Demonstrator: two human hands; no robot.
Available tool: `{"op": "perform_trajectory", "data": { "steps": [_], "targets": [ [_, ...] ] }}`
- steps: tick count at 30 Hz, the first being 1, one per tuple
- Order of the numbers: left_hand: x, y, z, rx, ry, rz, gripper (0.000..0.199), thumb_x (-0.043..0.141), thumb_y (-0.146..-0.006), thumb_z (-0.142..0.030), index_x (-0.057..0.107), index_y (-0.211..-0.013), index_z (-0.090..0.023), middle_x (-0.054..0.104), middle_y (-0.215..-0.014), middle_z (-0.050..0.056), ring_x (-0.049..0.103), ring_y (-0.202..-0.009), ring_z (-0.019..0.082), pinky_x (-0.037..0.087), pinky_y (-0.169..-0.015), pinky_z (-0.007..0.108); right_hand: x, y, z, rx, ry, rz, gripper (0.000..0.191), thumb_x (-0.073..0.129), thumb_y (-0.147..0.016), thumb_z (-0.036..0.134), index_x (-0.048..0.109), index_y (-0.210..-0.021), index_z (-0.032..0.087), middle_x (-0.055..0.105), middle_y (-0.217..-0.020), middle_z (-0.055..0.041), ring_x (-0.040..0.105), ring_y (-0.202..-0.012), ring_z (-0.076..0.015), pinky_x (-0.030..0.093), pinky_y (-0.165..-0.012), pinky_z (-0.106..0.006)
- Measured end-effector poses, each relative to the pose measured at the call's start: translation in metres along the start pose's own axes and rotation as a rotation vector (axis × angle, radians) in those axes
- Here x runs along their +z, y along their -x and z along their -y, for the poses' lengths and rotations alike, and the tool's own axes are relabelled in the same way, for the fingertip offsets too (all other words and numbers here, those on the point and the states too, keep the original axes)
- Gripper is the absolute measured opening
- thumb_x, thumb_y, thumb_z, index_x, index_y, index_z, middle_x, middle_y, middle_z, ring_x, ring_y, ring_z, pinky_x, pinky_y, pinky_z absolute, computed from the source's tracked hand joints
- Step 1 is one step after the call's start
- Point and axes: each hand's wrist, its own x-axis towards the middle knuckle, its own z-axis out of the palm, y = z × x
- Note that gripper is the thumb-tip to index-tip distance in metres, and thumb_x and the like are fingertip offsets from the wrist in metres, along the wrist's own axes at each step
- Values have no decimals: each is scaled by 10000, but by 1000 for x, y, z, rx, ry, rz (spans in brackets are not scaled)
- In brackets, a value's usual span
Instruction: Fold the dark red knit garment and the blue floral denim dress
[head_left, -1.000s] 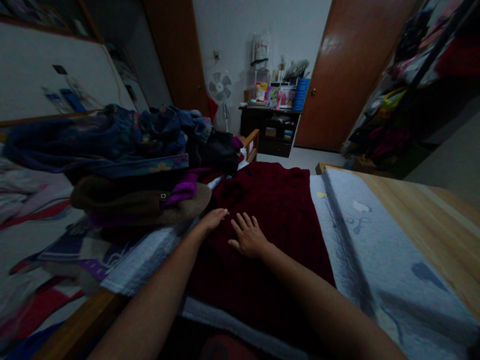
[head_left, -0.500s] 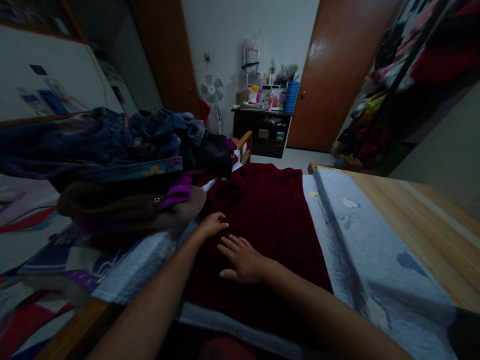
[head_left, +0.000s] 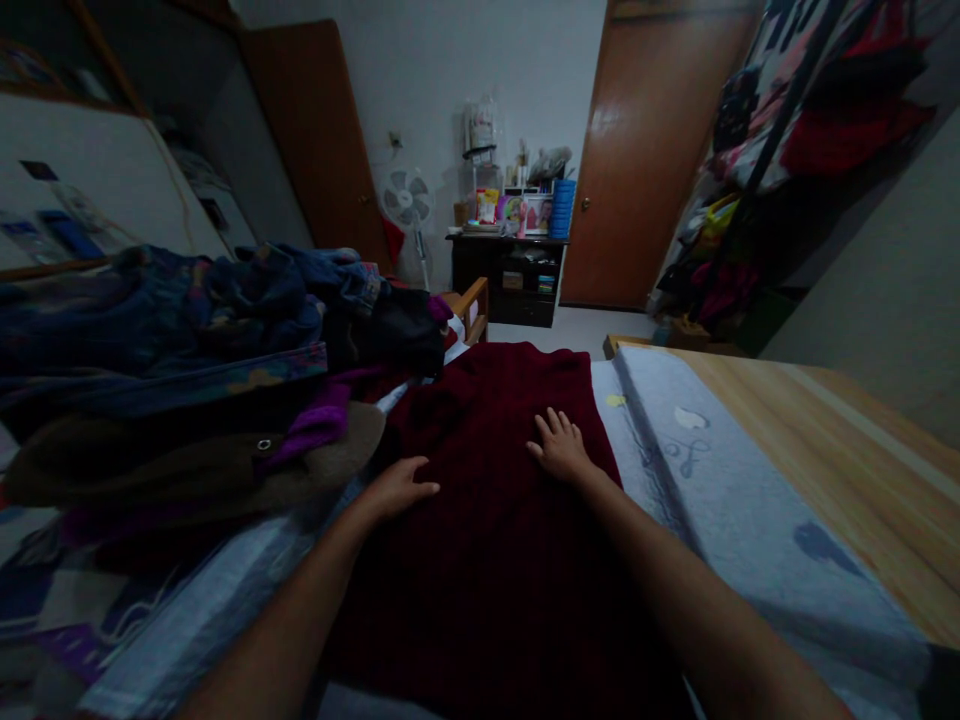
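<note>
A dark red garment (head_left: 487, 560) lies spread out over a light blue-grey blanket (head_left: 712, 470). My left hand (head_left: 401, 487) rests at the garment's left side, thumb apart from the fingers, holding nothing. Farther up and to the right, my right hand (head_left: 560, 445) lies palm down on the cloth near its right edge, fingers spread. Left of the garment is a pile of folded clothes, with blue patterned denim (head_left: 225, 310) on top and a brown piece (head_left: 187, 460) with a purple part (head_left: 315, 420) beneath.
A bare wooden surface (head_left: 825, 420) borders the blanket on the right. At the back stand a white fan (head_left: 407, 200), a dark cabinet (head_left: 502, 280) with items on it, and a wooden door (head_left: 637, 170). Clothes and bags hang at the upper right.
My right hand has moved right and farther up the garment, away from my left hand. The view has shifted slightly, and my left hand appears a little lower and farther left.
</note>
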Motion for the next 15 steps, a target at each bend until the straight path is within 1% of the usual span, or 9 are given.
{"op": "perform_trajectory", "data": {
  "steps": [2, 4, 6, 7, 8, 10, 12, 15],
  "targets": [
    [1, 1, -1, 6, 114, 57, 597, 644, -673, -428, 599, -1190, -134, 678, -1209, 95, 633, -1106, 264, 499, -928, 336, 3, -1, -1, -16, 9, -18, 684, 400, -930, 563, 323, -1494, 184, 192, -1591, -154, 166, -1447, -360, 202, -1114, -523],
    [2, 3, -2, -9, 222, 90, 694, 662, -666, -472, 557, -1252, -116, 638, -1276, 120, 615, -1142, 272, 491, -955, 352, -2, -6, -5, -52, 0, -56, 601, 377, -945, 541, 436, -1424, 185, 323, -1538, -161, 291, -1401, -336, 255, -1094, -482],
    [3, 4, -4, -37, 309, 98, 752, 688, -656, -502, 540, -1285, -118, 607, -1320, 129, 609, -1154, 275, 494, -962, 357, -10, -19, -14, -89, -23, -108, 491, 330, -974, 464, 544, -1312, 179, 476, -1433, -149, 427, -1311, -280, 301, -1074, -411],
    [4, 5, -5, -51, 345, 101, 769, 699, -653, -512, 537, -1298, -126, 601, -1330, 127, 609, -1156, 275, 499, -958, 357, -13, -27, -21, -98, -32, -140, 461, 315, -982, 419, 567, -1276, 170, 518, -1392, -142, 459, -1279, -256, 307, -1072, -379],
    [4, 6, -7, -65, 369, 99, 781, 706, -653, -522, 534, -1310, -138, 599, -1334, 123, 607, -1159, 277, 505, -952, 357, -16, -38, -29, -93, -35, -175, 447, 316, -982, 382, 562, -1277, 153, 527, -1383, -140, 459, -1280, -243, 298, -1081, -357],
    [3, 9, -10, -94, 382, 86, 808, 712, -651, -541, 524, -1336, -156, 592, -1342, 120, 596, -1176, 283, 511, -945, 364, -17, -61, -47, -52, -19, -216, 481, 355, -968, 359, 491, -1354, 106, 460, -1451, -149, 376, -1354, -249, 255, -1116, -353],
    [2, 10, -12, -110, 352, 91, 839, 708, -647, -556, 507, -1357, -156, 569, -1368, 126, 571, -1212, 289, 504, -957, 369, -13, -84, -65, 17, -4, -198, 556, 386, -956, 374, 401, -1426, 77, 368, -1518, -150, 292, -1409, -266, 230, -1133, -374],
    [-3, 8, -18, -105, 242, 133, 841, 723, -621, -544, 517, -1352, -183, 534, -1408, 107, 521, -1271, 290, 478, -992, 361, -6, -113, -85, 102, -7, -177, 625, 374, -954, 411, 322, -1473, 66, 294, -1558, -145, 252, -1430, -279, 228, -1135, -389]
  ]
}}
